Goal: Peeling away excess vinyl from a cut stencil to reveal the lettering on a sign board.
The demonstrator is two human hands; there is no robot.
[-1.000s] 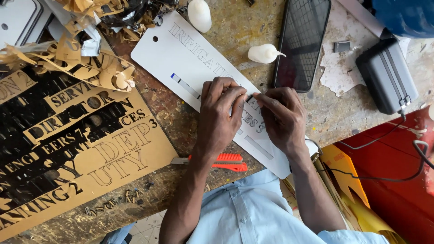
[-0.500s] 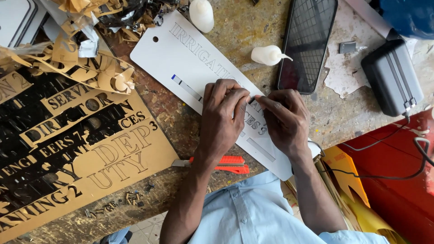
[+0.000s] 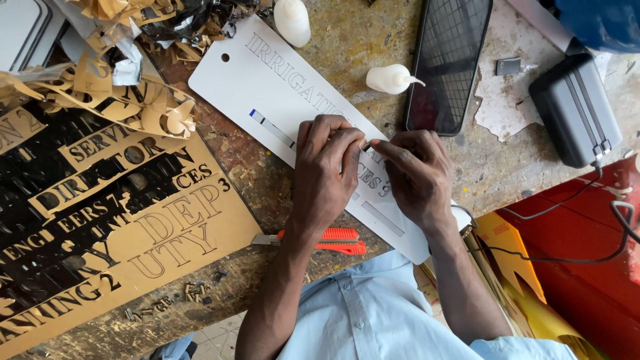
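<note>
I see both hands resting on the white plate [image 3: 280,93], which lies slantwise across the worn bench [image 3: 347,40] with engraved lettering running along it and a hole near its far corner. My left hand [image 3: 325,175] lies flat on the plate with the fingers curled down and pressed together; the right hand [image 3: 417,177] meets it from the other side, thumb and forefinger pinched at a small dark thing between the two hands, too small for me to tell what it is. An orange knife [image 3: 330,241] lies on the bench just under the left wrist. To the left sits the gold sheet [image 3: 187,233] with cut-out letters, curled offcuts [image 3: 133,100] heaped above it. Beyond the plate stand two white bottles [image 3: 390,79] and a dark phone [image 3: 448,63].
</note>
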